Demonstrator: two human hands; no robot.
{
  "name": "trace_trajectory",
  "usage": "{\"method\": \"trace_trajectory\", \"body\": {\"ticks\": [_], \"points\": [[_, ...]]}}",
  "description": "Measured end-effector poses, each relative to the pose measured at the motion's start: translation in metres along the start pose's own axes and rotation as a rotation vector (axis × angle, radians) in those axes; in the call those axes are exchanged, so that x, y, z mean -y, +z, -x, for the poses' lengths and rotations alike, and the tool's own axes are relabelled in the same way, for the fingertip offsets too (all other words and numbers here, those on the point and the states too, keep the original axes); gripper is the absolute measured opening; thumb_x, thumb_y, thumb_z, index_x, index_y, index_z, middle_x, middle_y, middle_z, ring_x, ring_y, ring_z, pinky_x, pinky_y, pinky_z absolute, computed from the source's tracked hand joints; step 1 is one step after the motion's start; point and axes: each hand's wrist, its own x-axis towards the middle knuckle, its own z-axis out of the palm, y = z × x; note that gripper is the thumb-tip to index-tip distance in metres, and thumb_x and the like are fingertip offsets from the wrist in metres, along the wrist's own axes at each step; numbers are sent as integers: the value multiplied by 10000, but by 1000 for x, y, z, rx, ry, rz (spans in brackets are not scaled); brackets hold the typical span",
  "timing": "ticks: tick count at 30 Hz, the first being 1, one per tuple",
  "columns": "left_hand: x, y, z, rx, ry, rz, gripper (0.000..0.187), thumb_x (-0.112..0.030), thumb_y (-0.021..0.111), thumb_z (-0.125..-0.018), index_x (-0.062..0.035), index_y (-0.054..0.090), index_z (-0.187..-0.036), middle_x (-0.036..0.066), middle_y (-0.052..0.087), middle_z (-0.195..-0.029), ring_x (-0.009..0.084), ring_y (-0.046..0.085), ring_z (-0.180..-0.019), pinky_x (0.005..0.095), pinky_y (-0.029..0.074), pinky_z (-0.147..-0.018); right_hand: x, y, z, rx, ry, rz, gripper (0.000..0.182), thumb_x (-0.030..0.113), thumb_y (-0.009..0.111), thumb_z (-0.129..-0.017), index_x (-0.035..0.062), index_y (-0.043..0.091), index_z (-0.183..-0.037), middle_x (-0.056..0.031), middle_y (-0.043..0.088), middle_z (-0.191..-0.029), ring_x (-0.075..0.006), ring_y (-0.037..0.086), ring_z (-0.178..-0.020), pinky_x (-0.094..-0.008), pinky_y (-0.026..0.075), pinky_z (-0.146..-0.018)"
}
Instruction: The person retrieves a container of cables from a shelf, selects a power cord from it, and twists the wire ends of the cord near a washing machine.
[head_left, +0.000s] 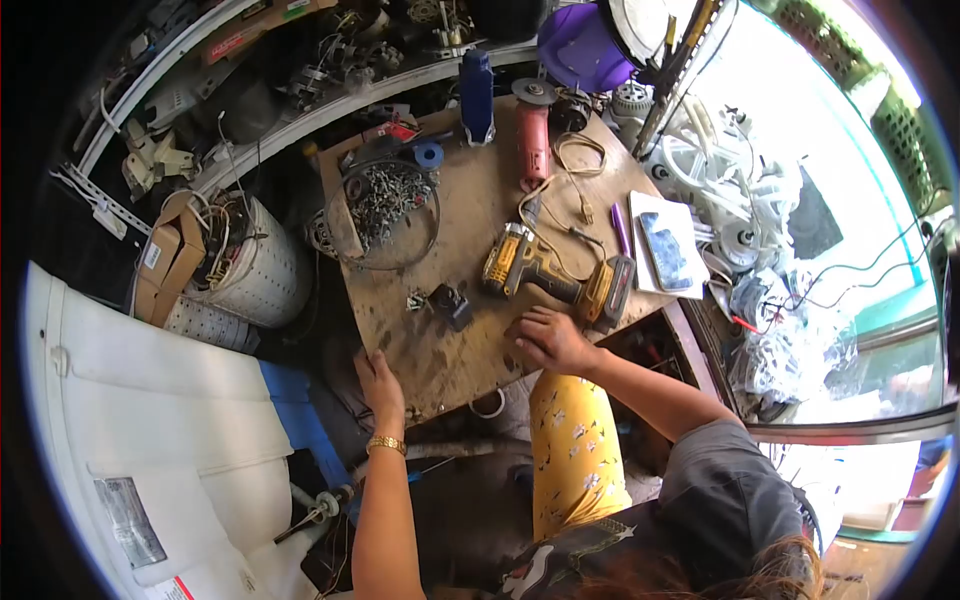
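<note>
My left hand point(380, 388) rests at the near left edge of the wooden table point(400, 345), fingers apart and holding nothing. Near the front edge, my right hand point(548, 338) lies with curled fingers; whether anything is under them is hidden. Just beyond it is a yellow and black cordless drill point(548, 275) on its side. A small black motor-like part point(449, 306) sits between my hands, with a few screws point(416, 300) beside it. Farther back, a pile of screws point(385, 205) lies inside a thin black ring point(437, 225).
A red angle grinder point(533, 140), blue bottle point(477, 98) and corded cable point(583, 165) stand or lie at the back. At right are a phone point(665, 250) on white paper and a purple pen point(620, 229). White parts point(740, 240) crowd beyond; a perforated drum point(262, 265) is left.
</note>
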Motion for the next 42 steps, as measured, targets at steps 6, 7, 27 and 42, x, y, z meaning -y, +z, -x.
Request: {"method": "trace_trajectory", "body": {"ticks": [6,7,27,42], "points": [[-3,12,4,-113,97,-358,415,-216,432,-936,52,385,-1249,254,485,-1231,419,507,-1076,445,424,-871,-7,5,-7,39,-33,45,118,128,607,-780,25,554,-804,-145,488,-787,-330,482,-759,-407,419,-681],[-12,9,7,-108,85,-355,410,-207,430,-935,58,386,-1245,255,486,-1230,419,510,-1073,447,427,-868,-7,5,-6,56,-63,58,125,132,610,-778,26,542,-781,-145,472,-778,-329,475,-749,-410,416,-673],[-40,2,7,-61,-23,-405,393,-169,435,-917,49,364,-1237,264,473,-1209,436,522,-1021,476,452,-815,-19,21,-5,109,86,-14,151,104,661,-737,36,589,-850,-148,487,-868,-337,521,-801,-407,456,-683],[-46,4,-6,-4,-171,-479,422,-143,443,-903,60,347,-1260,298,443,-1240,441,496,-1071,467,426,-876,-340,-229,-450,-723,768,-340,333,311,552,-870,-4,646,-924,-62,628,-733,-156,561,-625,-318,462,-566]]}}
